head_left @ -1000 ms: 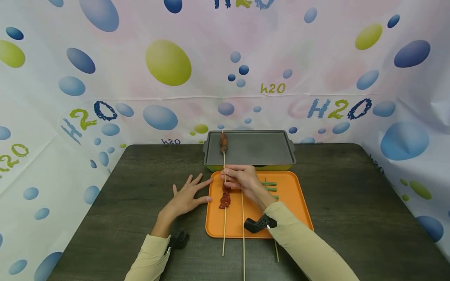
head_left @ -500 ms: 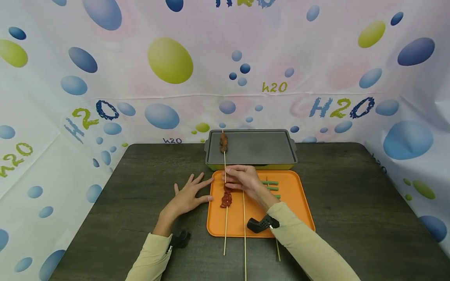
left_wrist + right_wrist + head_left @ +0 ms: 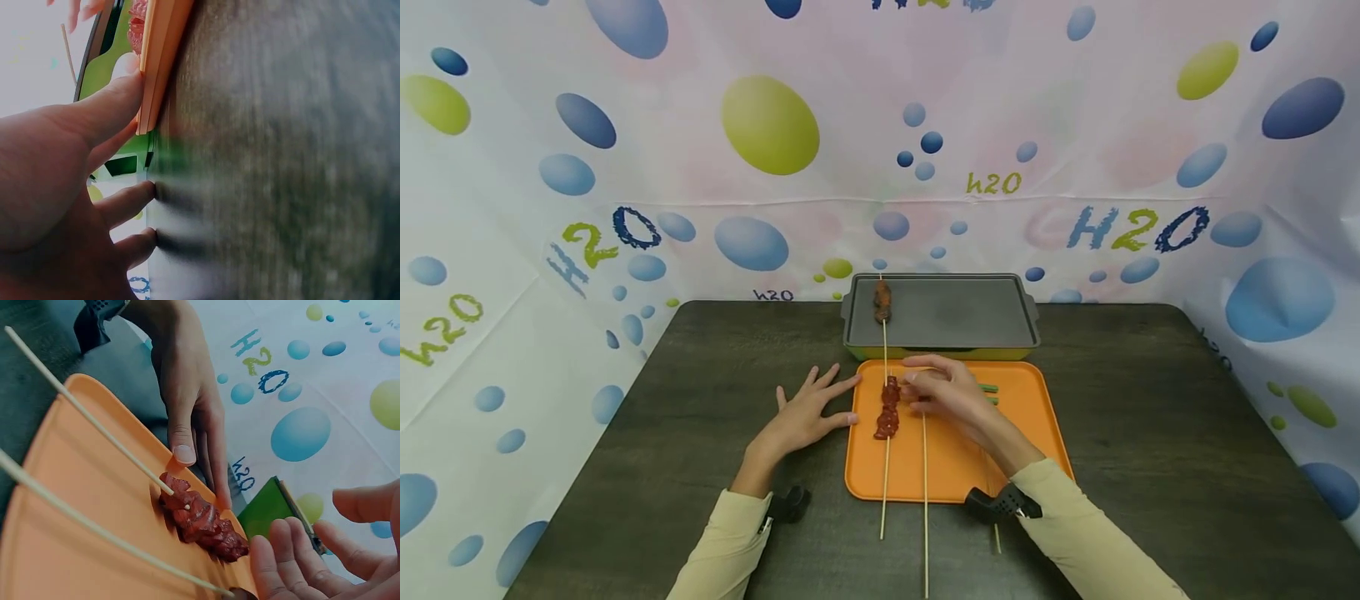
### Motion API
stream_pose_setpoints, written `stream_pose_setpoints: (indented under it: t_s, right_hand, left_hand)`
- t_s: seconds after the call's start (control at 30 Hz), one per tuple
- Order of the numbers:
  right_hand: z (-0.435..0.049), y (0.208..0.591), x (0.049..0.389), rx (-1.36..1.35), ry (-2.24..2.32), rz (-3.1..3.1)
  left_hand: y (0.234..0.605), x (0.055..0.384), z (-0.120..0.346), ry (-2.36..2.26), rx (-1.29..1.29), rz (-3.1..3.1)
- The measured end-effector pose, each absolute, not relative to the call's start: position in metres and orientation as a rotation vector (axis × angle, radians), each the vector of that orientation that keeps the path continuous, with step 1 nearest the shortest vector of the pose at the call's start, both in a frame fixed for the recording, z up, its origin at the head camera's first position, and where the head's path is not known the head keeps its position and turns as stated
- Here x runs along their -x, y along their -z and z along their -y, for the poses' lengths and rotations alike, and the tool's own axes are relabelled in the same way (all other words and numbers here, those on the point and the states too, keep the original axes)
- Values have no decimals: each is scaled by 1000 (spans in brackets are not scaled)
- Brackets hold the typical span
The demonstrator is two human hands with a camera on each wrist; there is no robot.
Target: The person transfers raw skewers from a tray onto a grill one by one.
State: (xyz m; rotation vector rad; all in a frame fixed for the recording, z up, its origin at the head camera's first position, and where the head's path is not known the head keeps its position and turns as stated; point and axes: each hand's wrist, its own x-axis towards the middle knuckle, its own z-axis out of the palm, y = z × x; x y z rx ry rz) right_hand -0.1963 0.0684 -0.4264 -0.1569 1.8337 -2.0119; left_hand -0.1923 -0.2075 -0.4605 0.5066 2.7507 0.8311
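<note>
Right hand [image 3: 942, 392] hovers with loosely spread fingers, gripping nothing, just beside the meat skewer [image 3: 887, 408] lying on the orange tray [image 3: 1030, 433], while the flat left hand [image 3: 805, 414] presses the tray's edge.

Left hand [image 3: 801, 415], centre-left of head view: flat, palm down, fingers spread and straight. Right hand [image 3: 943, 392], just right of centre: fingers loosely curled, grip not discernible. Both forearms sleeved, entering from lower frame edge.
</note>
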Motion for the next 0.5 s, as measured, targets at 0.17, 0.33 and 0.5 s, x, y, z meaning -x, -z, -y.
stream_pose_setpoints:
  t_s: [0.17, 0.33, 0.5]
  right_hand:
    - [-85, 423, 181, 206, 1972, -1871]
    - [-99, 426, 167, 190, 1949, -1914]
    - [-117, 428, 149, 229, 1910, -1957]
  left_hand:
    - [459, 193, 208, -854, -523, -2744]
    - [460, 193, 209, -855, -533, -2753]
    - [462, 193, 210, -851, -548, -2752]
